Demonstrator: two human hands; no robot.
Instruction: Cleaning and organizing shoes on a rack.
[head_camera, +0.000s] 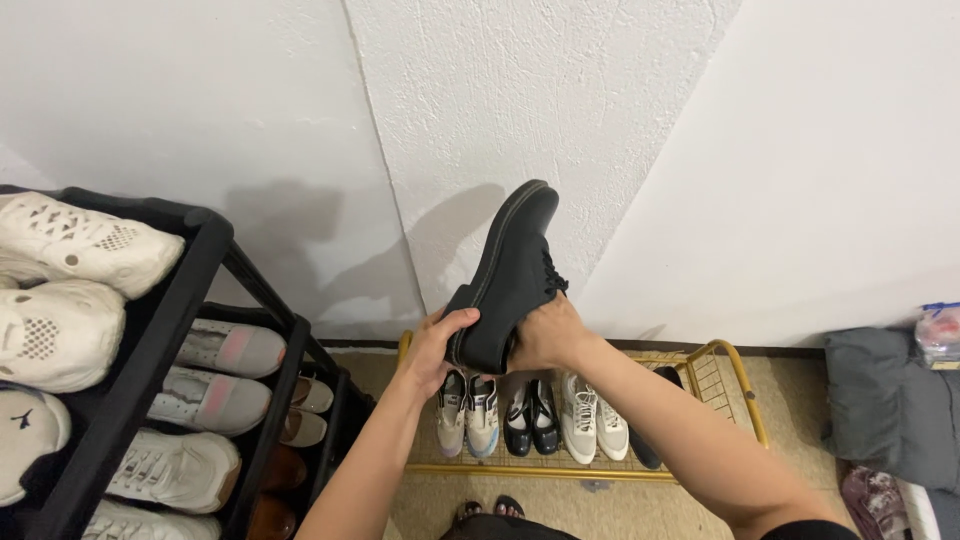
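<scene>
Partly, the right hand (545, 340) hides the black shoe's (510, 275) opening.

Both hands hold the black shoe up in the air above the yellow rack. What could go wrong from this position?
1. The black shoe is held only at its heel end by the left hand and right hand; its toe points up, so it might tip or slip.
2. If it falls, it would likely land on the pairs in the yellow rack below.
3. The toe seems close to the white wall and might scuff it.
</scene>
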